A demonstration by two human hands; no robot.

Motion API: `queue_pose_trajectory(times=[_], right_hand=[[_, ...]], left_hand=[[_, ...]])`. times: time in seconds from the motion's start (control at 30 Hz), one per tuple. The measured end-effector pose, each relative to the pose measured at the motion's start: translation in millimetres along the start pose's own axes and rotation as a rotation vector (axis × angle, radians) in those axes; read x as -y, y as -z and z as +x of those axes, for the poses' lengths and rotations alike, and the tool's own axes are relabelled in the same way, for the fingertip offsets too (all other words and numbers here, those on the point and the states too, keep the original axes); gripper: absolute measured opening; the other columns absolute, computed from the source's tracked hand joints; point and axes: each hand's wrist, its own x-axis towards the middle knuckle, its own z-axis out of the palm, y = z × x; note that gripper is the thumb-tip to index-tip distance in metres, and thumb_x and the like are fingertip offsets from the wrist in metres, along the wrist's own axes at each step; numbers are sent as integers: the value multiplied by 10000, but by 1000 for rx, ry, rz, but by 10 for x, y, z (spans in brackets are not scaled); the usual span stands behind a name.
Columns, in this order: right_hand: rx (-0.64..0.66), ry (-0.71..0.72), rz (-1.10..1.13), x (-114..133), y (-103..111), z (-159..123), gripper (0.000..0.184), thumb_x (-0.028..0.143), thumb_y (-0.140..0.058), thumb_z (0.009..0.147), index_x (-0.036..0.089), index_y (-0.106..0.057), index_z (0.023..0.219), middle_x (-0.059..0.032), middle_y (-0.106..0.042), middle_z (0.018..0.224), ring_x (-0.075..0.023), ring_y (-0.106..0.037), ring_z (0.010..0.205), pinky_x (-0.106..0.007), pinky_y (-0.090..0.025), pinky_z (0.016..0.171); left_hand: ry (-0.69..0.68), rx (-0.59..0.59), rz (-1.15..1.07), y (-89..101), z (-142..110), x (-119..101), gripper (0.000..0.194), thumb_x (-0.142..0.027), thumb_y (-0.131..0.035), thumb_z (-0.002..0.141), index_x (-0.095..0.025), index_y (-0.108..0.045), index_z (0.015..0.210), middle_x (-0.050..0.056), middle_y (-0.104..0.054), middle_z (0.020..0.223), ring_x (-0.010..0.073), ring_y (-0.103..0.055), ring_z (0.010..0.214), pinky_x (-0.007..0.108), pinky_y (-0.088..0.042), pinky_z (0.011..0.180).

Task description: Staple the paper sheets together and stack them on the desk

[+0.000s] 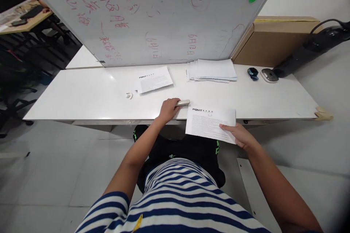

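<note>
My left hand (168, 109) rests on the white table (82, 94) near its front edge, fingers curled around a small beige stapler-like object (183, 103). My right hand (239, 134) pinches the lower right corner of a printed sheet (210, 123) headed "PONY", which overhangs the table's front edge. Another printed sheet (154, 79) lies further back, to the left of centre. A stack of white papers (212, 70) sits at the back, right of centre.
A whiteboard (153, 14) with red writing leans along the table's back. A small white object (128, 95) lies left of the sheets. A cardboard box (273, 40), a dark blue item (253, 73), a grey mouse-like item (269, 75) and a black device (314, 47) are at right.
</note>
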Motion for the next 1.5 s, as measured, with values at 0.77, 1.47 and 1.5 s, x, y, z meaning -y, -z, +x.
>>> queue_pose_trajectory(times=[0.77,1.47,1.5], right_hand=[[-22,91,-102,147,-109,73,355,169,-828,655,129,-711,987,-131,-739,1069,-285,-705,997,-392,-583,884],[-9,66,-93,188,-121,64,347,209,-808,696,147,-704,1022,-124,-745,1046,-283,-718,941,-363,-603,784],[-20,58,-97,194,-124,60,341,199,-804,699,144,-704,1021,-124,-747,1040,-284,-717,943,-361,-603,786]], left_hand=[[-87,205,-82,296,74,3,450,-423,-595,879,-256,-540,1293,42,-615,1309,267,-530,1192,379,-437,968],[3,316,114,-61,861,-658,682,-658,-192,946,-225,-451,1404,105,-329,1571,352,-132,1490,613,-80,1174],[11,320,128,-145,864,-632,675,-643,-212,947,-222,-417,1432,105,-281,1593,351,-106,1496,614,-66,1177]])
